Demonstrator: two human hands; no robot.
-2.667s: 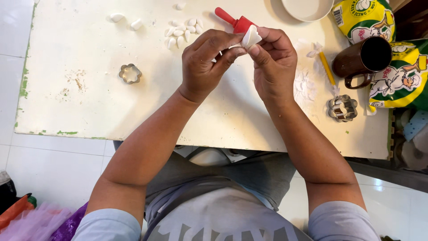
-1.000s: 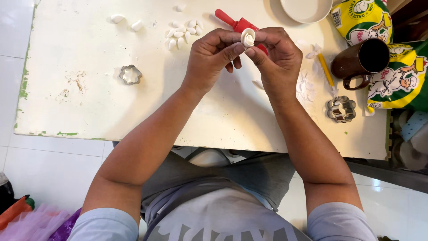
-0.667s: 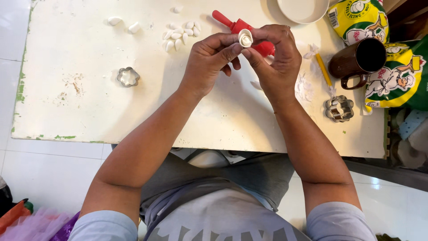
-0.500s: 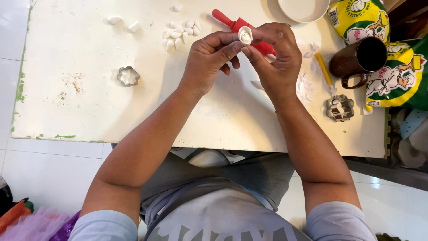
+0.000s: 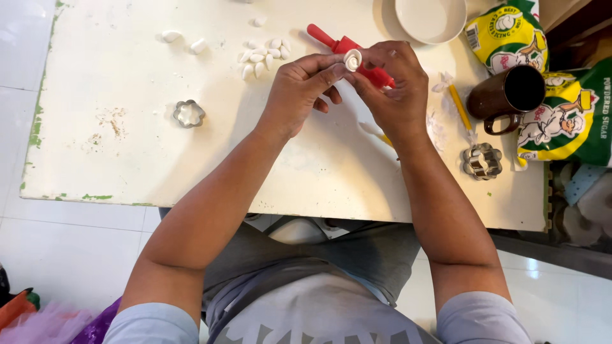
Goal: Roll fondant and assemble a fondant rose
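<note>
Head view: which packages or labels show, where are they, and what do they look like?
Yellow-and-green plastic bag: table's far right corner, beside the white bowl; round emblem.
Green, yellow and white plastic bag: right edge, behind the brown mug; cartoon figure.

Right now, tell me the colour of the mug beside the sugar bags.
Dark brown mug, head view.

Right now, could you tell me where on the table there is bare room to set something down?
The widest bare patch is the near left of the table, below the small cutter. A narrower strip lies along the near edge between the forearms. The far right is crowded: mug, sugar bags, large cutter, bowl.
</note>
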